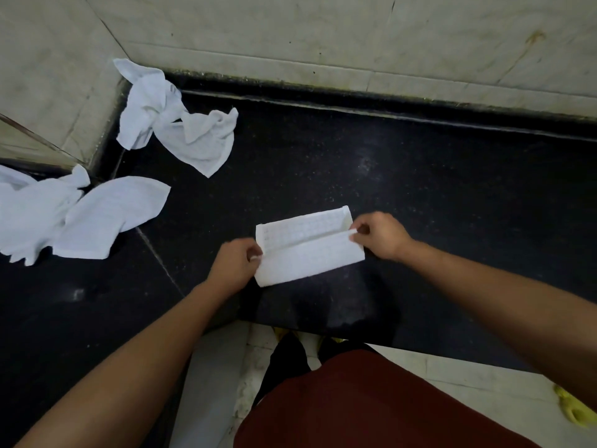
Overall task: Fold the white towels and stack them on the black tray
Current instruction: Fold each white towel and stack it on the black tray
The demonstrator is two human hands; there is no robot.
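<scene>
A partly folded white towel lies flat on the black counter, near its front edge, with the near flap turned up over the middle so the flap's edge runs along the towel's length. Left hand pinches the left end of that flap edge between thumb and curled fingers; right hand pinches the right end likewise. Two more lie unfolded well apart to the left: one crumpled towel in the back corner against the pale tiled wall, a second crumpled towel at the left edge of view.
</scene>
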